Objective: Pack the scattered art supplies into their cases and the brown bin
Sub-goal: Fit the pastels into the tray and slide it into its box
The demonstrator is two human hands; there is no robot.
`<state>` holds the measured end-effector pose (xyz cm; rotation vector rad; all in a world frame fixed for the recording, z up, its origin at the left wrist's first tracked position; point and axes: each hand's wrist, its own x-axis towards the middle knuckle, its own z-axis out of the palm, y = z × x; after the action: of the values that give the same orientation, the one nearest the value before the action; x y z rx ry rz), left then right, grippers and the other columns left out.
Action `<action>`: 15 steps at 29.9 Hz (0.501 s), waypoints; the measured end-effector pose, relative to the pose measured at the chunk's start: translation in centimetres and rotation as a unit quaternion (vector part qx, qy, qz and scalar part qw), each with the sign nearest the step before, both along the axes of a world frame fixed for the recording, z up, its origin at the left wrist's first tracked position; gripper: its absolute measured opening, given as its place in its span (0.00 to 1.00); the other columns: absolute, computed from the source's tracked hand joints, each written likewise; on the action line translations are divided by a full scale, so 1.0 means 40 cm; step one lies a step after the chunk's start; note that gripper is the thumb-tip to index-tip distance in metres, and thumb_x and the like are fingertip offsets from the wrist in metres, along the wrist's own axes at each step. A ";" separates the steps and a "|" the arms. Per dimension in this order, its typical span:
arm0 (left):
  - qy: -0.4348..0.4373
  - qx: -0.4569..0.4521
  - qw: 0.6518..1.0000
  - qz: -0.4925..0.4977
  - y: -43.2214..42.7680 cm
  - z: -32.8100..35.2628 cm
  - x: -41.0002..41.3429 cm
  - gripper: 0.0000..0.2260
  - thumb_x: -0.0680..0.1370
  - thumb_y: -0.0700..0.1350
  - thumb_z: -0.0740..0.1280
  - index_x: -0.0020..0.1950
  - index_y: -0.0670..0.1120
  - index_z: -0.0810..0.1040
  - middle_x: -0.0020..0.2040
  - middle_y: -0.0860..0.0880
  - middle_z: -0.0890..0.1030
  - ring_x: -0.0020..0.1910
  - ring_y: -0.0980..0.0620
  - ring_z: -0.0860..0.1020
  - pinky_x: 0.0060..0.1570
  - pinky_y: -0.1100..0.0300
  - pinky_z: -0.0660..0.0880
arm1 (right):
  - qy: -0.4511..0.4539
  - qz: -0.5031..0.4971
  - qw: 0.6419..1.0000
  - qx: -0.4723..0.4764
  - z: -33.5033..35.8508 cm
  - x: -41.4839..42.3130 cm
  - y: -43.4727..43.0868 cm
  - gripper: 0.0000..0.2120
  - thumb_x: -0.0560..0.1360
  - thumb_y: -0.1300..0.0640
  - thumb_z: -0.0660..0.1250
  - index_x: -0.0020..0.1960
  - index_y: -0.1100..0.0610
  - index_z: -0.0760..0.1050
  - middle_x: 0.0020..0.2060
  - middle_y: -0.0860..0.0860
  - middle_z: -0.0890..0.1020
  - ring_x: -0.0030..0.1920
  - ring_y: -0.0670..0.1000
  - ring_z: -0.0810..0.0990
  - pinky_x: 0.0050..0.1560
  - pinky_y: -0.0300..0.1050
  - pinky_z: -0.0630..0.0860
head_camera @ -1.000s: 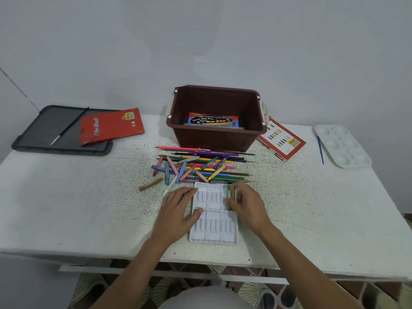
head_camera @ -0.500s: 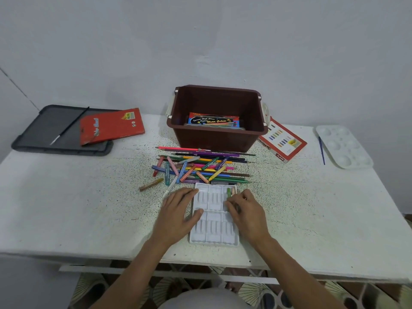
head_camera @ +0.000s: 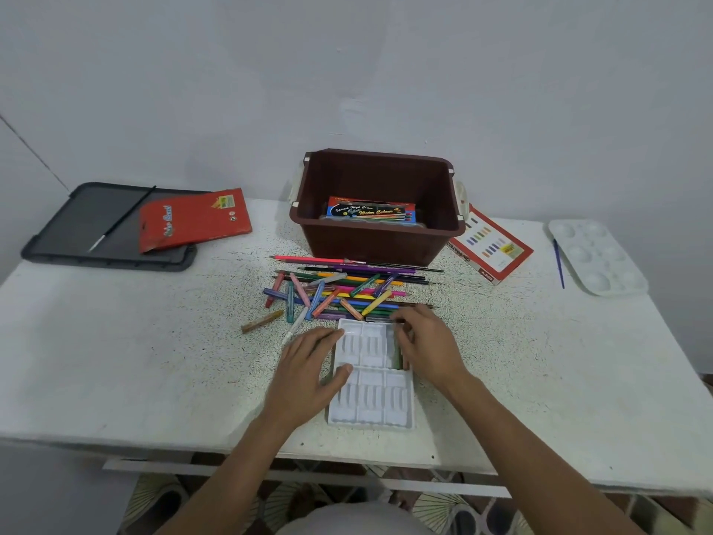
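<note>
Landmark: everything below is placed off the white slotted tray (head_camera: pixel 370 399), which lies flat on the table (head_camera: pixel 115 361) right in front of you.
Left hand (head_camera: pixel 304 376): it's flat and relaxed at the tray's left edge, with the thumb lying on the tray and one fingertip touching its far-left rim. It's gripping nothing.
Right hand (head_camera: pixel 428 345): the fingers are bent down over the tray's far-right compartment. Honestly can't tell if you're pinching the crayon there or just touching it.
Green crayon (head_camera: pixel 396 357): it's lying lengthwise in that far-right compartment, half hidden by your thumb.
Loose pile (head_camera: pixel 339 291): crayons and coloured pencils are heaped just beyond the tray's far edge.
Brown crayon (head_camera: pixel 262 321): it sits on its own, beyond the tray and off to its left.
Brown bin (head_camera: pixel 370 241): it's straight past the tray, behind the pile, with a watercolour box (head_camera: pixel 370 212) inside.
Pastel box (head_camera: pixel 490 245): it's beyond the tray to the right, tucked against the bin.
Red pencil pack (head_camera: pixel 193 220): it's far off to the tray's left, partly on a grey lid (head_camera: pixel 77 225) that has a brush (head_camera: pixel 121 218) on it.
Palette (head_camera: pixel 594 256): it's way out right of the tray, with a blue brush (head_camera: pixel 558 264) beside it.
</note>
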<state>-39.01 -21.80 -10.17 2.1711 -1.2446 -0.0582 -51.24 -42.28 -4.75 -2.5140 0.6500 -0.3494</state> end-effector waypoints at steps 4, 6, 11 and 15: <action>-0.002 0.001 1.000 -0.002 0.000 -0.001 0.001 0.25 0.79 0.61 0.61 0.72 0.52 0.69 0.68 0.56 0.70 0.68 0.56 0.67 0.67 0.53 0.65 | 0.034 0.049 0.994 -0.091 0.022 0.059 -0.024 0.09 0.79 0.58 0.64 0.57 0.56 0.79 0.50 0.53 0.78 0.43 0.55 0.79 0.39 0.46 0.75; -0.003 0.002 1.000 0.000 -0.001 -0.001 0.001 0.25 0.79 0.61 0.61 0.72 0.52 0.69 0.68 0.56 0.70 0.68 0.55 0.67 0.67 0.53 0.66 | 0.055 0.074 0.988 -0.124 0.030 0.087 -0.033 0.11 0.79 0.59 0.63 0.59 0.55 0.78 0.49 0.54 0.77 0.44 0.57 0.79 0.38 0.48 0.75; -0.005 0.006 1.000 0.001 0.000 -0.002 0.000 0.25 0.79 0.62 0.61 0.73 0.53 0.69 0.68 0.56 0.70 0.68 0.55 0.67 0.67 0.52 0.66 | 0.119 0.126 0.970 -0.172 0.040 0.127 -0.043 0.15 0.81 0.59 0.61 0.65 0.50 0.76 0.53 0.56 0.75 0.46 0.57 0.80 0.41 0.51 0.79; -0.002 0.007 1.000 0.004 -0.002 -0.002 0.001 0.25 0.79 0.62 0.60 0.72 0.53 0.69 0.68 0.56 0.70 0.67 0.55 0.67 0.66 0.53 0.66 | 0.108 0.127 0.968 -0.190 0.030 0.134 -0.044 0.11 0.80 0.57 0.63 0.61 0.54 0.77 0.51 0.57 0.73 0.43 0.58 0.80 0.39 0.52 0.79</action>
<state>-38.97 -21.86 -10.25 2.1881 -1.2411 -0.0604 -45.89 -44.03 -3.56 -2.9903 0.3541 -0.1125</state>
